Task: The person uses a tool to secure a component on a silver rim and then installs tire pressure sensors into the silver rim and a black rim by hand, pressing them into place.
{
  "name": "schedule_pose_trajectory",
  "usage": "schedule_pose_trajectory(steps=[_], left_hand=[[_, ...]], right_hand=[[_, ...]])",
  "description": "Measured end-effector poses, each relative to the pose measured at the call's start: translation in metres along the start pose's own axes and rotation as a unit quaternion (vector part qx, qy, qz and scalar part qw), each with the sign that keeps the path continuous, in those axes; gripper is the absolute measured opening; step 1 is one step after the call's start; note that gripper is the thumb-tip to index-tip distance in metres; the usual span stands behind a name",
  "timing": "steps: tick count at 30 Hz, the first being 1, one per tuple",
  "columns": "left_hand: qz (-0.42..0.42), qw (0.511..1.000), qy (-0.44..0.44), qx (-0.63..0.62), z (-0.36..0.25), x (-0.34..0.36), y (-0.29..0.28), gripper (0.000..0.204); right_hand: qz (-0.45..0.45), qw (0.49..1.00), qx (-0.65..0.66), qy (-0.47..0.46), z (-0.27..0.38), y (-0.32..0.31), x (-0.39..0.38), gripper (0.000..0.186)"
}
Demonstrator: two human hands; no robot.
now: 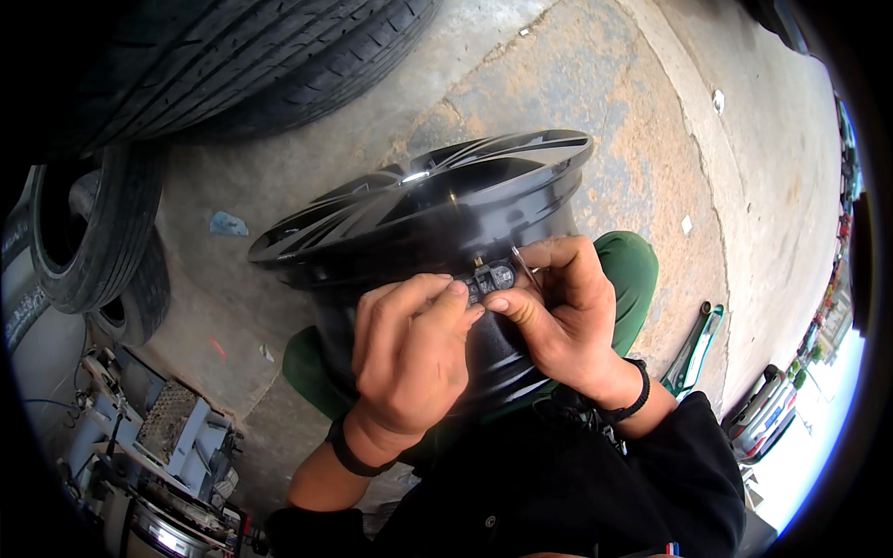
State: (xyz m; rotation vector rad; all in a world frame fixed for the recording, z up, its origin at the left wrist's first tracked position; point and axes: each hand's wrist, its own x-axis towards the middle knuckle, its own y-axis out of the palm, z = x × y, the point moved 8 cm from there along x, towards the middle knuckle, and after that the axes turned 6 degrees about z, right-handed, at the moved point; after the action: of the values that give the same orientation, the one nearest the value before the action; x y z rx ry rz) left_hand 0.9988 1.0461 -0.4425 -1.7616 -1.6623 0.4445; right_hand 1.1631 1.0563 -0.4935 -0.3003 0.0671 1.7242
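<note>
A black alloy wheel rim (437, 237) stands tilted between my knees, its spoked face turned up and away. Against its barrel sits a small dark tyre pressure sensor (498, 276) with a brass-coloured fitting at its top. My left hand (409, 344) is closed, thumb and fingertips pinching the sensor's left end. At the other end, my right hand (572, 312) presses its thumb on the sensor. A thin metal rod (525, 266) shows beside the right index finger, held in that hand; its full shape is hidden.
Large tyres (307, 84) stand at the upper left, and more tyres (98, 232) lean below them. Grey machinery (172, 446) fills the lower left. Green-handled cutters (693, 349) lie on the concrete floor (614, 102) at right. Beyond is a parked vehicle (763, 414).
</note>
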Motion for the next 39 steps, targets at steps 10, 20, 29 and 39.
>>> schedule_pose_trajectory(steps=[10,20,29,39], left_hand=[[-0.002,1.0,0.01,-0.01,-0.002,0.002,0.0,0.033],[-0.007,1.0,-0.013,0.001,0.001,-0.002,-0.001,0.021],[-0.003,1.0,-0.011,0.005,0.002,-0.005,-0.002,0.02],[-0.017,0.998,0.01,0.065,-0.001,-0.008,0.0,0.023]], right_hand=[[0.019,1.0,-0.006,-0.003,-0.001,-0.001,0.003,0.034],[0.008,1.0,0.0,-0.01,0.002,0.001,0.006,0.038],[0.018,0.999,-0.025,0.015,0.007,0.002,0.005,0.034],[0.0,0.998,-0.056,-0.018,0.007,0.005,0.004,0.037]])
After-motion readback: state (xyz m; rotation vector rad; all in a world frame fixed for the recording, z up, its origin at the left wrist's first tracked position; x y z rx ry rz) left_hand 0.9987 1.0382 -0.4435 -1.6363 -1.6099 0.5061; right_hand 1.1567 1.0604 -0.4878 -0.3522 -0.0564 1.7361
